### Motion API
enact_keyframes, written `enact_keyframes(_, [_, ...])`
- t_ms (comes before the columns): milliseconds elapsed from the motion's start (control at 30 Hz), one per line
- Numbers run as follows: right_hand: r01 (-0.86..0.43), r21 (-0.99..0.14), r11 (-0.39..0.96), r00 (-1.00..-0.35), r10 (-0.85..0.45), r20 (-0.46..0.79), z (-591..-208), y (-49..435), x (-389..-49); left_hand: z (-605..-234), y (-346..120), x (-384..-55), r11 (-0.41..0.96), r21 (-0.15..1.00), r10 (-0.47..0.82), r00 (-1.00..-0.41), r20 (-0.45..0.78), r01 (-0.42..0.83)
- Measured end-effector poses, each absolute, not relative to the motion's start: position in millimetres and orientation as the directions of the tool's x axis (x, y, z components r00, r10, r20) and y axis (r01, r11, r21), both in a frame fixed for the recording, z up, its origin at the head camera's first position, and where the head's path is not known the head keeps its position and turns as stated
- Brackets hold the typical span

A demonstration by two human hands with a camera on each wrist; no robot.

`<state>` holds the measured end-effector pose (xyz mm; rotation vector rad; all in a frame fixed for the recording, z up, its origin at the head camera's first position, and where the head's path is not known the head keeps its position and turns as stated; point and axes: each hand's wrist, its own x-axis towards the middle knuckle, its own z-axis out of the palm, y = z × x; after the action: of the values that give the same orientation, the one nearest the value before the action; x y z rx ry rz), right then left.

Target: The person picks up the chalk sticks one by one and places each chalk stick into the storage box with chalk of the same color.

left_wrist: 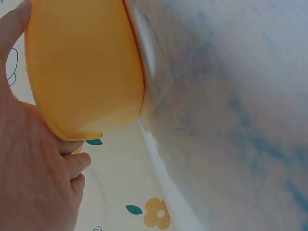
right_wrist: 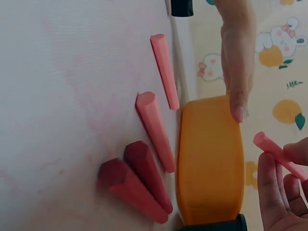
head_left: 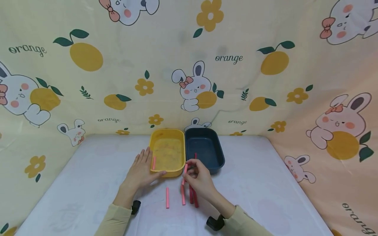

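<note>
My left hand (head_left: pixel 142 170) rests against the near left corner of a yellow tray (head_left: pixel 167 130), its fingers straight along the left side and the thumb on the front rim. A pink chalk stick (head_left: pixel 154 163) lies inside that tray near its left wall. Between the thumb and fingers of my right hand (head_left: pixel 202 180) a second pink chalk stick (right_wrist: pixel 276 150) is pinched, just off the yellow tray's front right corner. Two more pink chalk sticks (right_wrist: pixel 164 71) and two dark red chalk sticks (right_wrist: pixel 147 175) lie on the table in front of the trays.
A dark blue tray (head_left: pixel 220 147) stands against the yellow one's right side; a red stick (head_left: pixel 195 155) shows in its near left part. Behind the white table (head_left: pixel 251 183) hangs a printed cloth (head_left: pixel 165 46) with rabbits and oranges.
</note>
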<state>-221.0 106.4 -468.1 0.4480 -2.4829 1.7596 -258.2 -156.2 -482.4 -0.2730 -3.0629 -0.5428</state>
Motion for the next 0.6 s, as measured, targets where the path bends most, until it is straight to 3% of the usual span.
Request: enact_keyframes(600, [-0.329,-0.915,0.234,-0.926,-0.269,0.264,-461,78,-258,-481,-157,-258,0.923,0.335,0.183,-0.982,0.055,0.191])
